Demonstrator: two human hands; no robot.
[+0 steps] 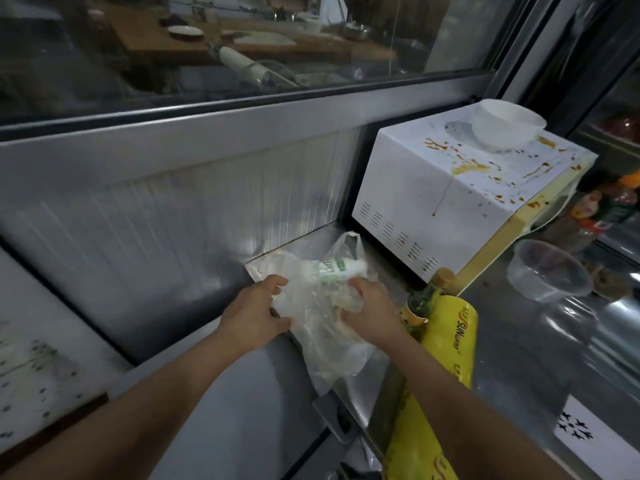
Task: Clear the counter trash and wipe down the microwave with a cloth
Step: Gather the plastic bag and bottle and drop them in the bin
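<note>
Both forearms reach forward over the brushed steel counter, bare and nearly straight. The left hand lies palm down, thumb and fingers curled onto the near left edge of a thin, crinkled clear plastic bag, pinching its film. The right hand is bent at the knuckles, its fingers clamped on a wad of crumpled clear plastic at the bag's mouth. The bag sags between and below the two hands, over the counter's front edge.

Just right of the right wrist lies a long yellow roll of cling wrap, smooth and cylindrical, and beside it a dark green glass bottle with a tan cap.

Just beyond the fingers, inside the bag, a white cylindrical container with green print lies on its side.

Farther right of the right hand sits a round clear plastic tub, open at the top.

Beyond and right of both hands stands the boxy white microwave, its vented side facing the hands, its flat top spattered with brown-orange sauce, one drip running down the side. A white bowl rests on the top's far corner.
</note>
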